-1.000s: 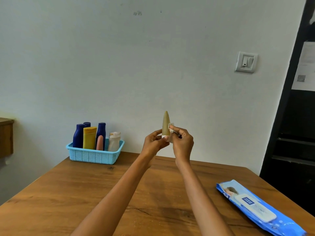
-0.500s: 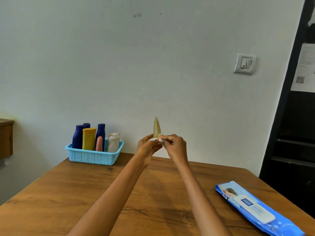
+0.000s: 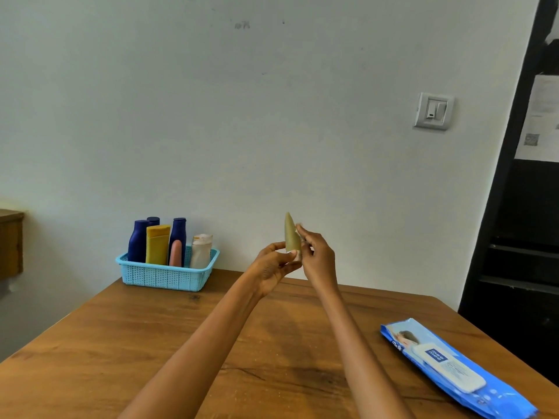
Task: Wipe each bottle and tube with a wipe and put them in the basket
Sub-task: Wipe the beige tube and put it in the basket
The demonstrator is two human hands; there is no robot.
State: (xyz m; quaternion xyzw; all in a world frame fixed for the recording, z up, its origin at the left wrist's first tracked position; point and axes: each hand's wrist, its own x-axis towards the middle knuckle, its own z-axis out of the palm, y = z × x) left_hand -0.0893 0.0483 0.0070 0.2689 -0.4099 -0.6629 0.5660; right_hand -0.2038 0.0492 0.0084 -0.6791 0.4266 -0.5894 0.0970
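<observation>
While both hands pinch it, olive tube (image 3: 292,234), upright, tapered, white-capped

You have a brown wooden table (image 3: 127,343) in front of you, its grain running across and its far edge against the wall. On its far left corner sits a light blue perforated basket (image 3: 165,275). On the near right lies a blue pack of wipes (image 3: 453,368), flat, slanting from the middle right toward the near right edge.

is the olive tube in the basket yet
No: both hands hold the olive tube in the air, apart from the blue basket.
</observation>
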